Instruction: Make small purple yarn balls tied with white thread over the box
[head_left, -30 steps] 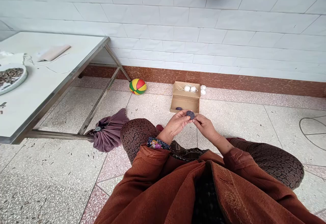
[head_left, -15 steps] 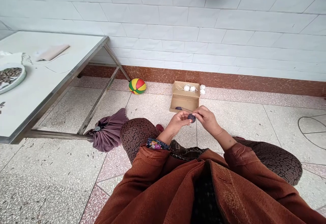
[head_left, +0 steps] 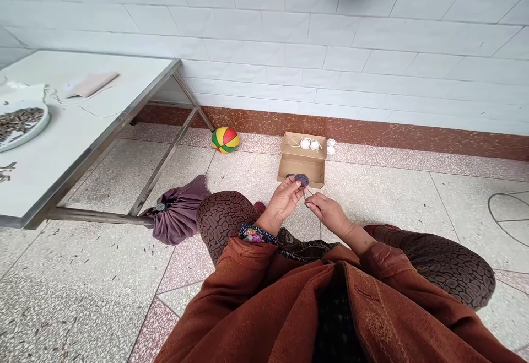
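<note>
Between the fingertips of my left hand (head_left: 284, 200) is a small, round, dark purple ball of yarn (head_left: 302, 179), held up in front of the open box. My right hand (head_left: 329, 213) is closed just right of it and a little lower, pinching something thin and dark near the ball. Whether that is a strand of yarn or a slim tool, I cannot tell. Beyond my hands, an open cardboard box (head_left: 313, 172) lies on the floor. Partly hidden behind the ball, another dark purple piece (head_left: 290, 175) shows at the box's left front corner. White yarn balls (head_left: 305, 142) rest in its lid.
More white balls (head_left: 331, 146) sit beside the box. A colourful ball (head_left: 225, 140) lies near the wall. At left stands a metal-framed table (head_left: 136, 85) with a plate (head_left: 43, 126) of dark bits, and a purple cloth bag (head_left: 182, 209) leans by its leg. A wire ring (head_left: 496, 220) is at right.
My left hand has turned, bringing the yarn ball slightly left and up, more into view. My right hand has dropped down and away from the ball, with a thin dark line now showing between them.
</note>
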Demonstrator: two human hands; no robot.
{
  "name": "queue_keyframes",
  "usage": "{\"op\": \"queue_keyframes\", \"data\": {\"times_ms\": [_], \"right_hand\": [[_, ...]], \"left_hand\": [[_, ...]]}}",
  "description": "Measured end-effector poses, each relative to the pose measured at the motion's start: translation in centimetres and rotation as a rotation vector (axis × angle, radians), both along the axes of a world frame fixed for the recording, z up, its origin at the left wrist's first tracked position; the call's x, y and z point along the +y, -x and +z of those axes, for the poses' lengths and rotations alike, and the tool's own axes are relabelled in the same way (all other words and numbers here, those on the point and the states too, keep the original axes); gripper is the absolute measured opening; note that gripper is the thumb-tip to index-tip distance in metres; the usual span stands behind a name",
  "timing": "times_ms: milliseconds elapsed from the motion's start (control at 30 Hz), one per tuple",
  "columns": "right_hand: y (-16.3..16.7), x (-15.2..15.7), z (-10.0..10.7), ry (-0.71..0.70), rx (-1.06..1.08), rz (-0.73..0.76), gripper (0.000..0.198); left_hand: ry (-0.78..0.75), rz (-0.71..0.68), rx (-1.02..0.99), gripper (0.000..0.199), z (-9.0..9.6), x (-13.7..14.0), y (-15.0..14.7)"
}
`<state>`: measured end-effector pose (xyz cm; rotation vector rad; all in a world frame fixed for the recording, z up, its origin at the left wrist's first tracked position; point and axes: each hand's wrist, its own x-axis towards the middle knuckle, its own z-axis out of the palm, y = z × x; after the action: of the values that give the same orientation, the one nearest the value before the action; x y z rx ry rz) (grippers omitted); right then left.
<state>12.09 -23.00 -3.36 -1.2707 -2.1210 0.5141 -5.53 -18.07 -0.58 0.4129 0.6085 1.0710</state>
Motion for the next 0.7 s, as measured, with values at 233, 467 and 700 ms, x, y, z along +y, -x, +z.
{"op": "queue_keyframes", "data": {"times_ms": [233,467,700], "right_hand": [[-0.2,-0.5,2.9,0.088,0.04,0.231,0.025],[0.1,-0.7,6.4,-0.004,0.06,0.122,0.028],[-0.7,2.5,6.6,-0.076,0.149,-0.131,0.028]], "left_hand": [[-0.031,0.101,0.086,0.04,-0.6,0.6,0.6],[-0.094,0.046,0.185,0.043,-0.5,0.4,0.7],[-0.332,-0.298,0.307,0.042,-0.4,-0.6,0.4]]}}
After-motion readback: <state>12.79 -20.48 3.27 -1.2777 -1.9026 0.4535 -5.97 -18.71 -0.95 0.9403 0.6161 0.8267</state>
